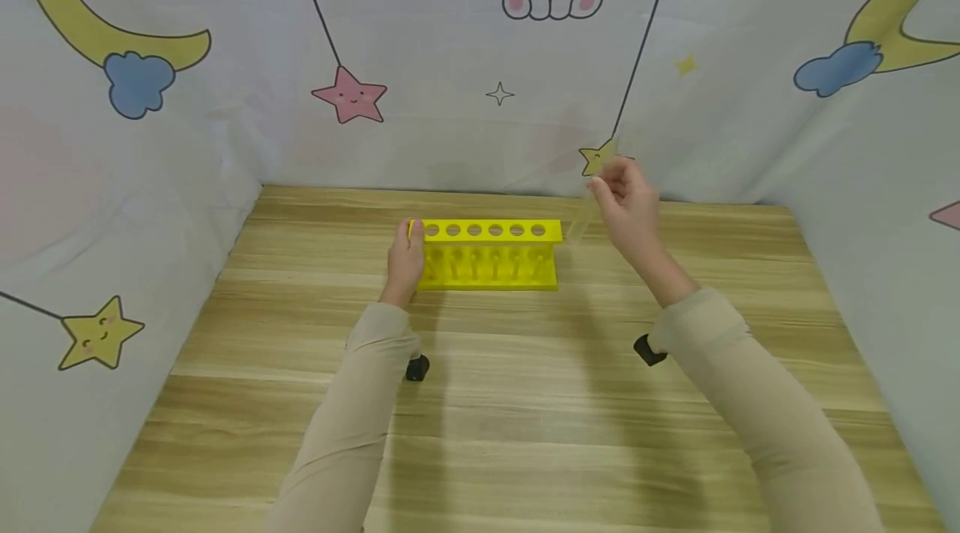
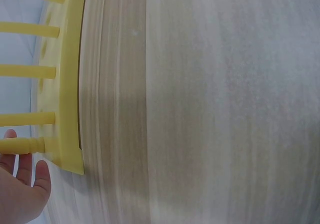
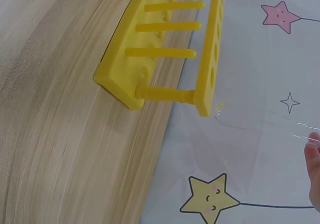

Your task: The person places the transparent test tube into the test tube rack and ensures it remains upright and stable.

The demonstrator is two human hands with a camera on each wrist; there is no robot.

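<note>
A yellow test tube rack (image 1: 495, 274) stands on the table, with a row of round holes on top and pegs below. My left hand (image 1: 405, 259) grips its left end; in the left wrist view the fingers of that hand (image 2: 22, 194) are around the end post. Up and to the right of the rack, my right hand (image 1: 630, 203) pinches a clear test tube (image 1: 579, 220), tilted, its lower end near the rack's right end. The right wrist view shows this see-through tube (image 3: 260, 124) faintly, beside the rack's top plate, and only part of the right hand (image 3: 314, 166).
The wooden table (image 1: 510, 399) reaches back to a white cloth (image 1: 450, 141) printed with stars, moons and a bear. Cloth also hangs on the left and right sides. A black wrist device (image 1: 649, 349) sits under the right sleeve, another (image 1: 417, 368) under the left.
</note>
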